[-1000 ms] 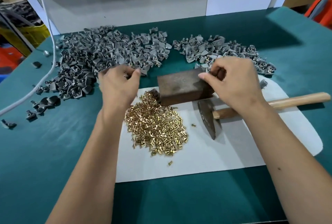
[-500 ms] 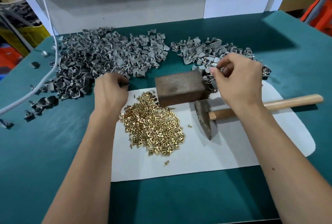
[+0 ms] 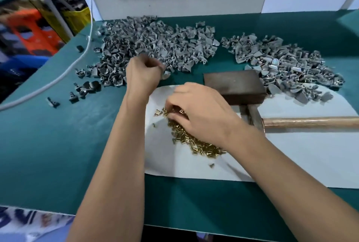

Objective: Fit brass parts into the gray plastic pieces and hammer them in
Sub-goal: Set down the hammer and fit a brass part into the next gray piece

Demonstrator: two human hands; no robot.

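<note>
Two piles matter at this moment: the brass parts (image 3: 191, 140) under my right hand (image 3: 202, 111), and the gray pieces (image 3: 155, 47) beyond my left hand (image 3: 143, 74). My right fingers (image 3: 172, 105) curl down into the far end of the brass heap; whether they have pinched a part I cannot tell, as the hand hides the tips. My left hand is closed at the near edge of the gray pile, and a gray piece (image 3: 166, 74) shows just at its right side; it looks gripped, though blur leaves me unsure.

What the next move turns on, I judge, is that the two hands sit near each other, left hand farther from me and to the left, right hand nearer. The brass must travel up and left to meet the gray piece. The brass heap runs long from my right fingers back toward my wrist.

All this lies on a white sheet (image 3: 291, 164) over the green counter (image 3: 77, 144). The metal block (image 3: 233, 84) stands just right of my right hand, the hammer (image 3: 303, 122) beside it, handle pointing right. A second gray pile (image 3: 287, 63) sits behind the block.
</note>
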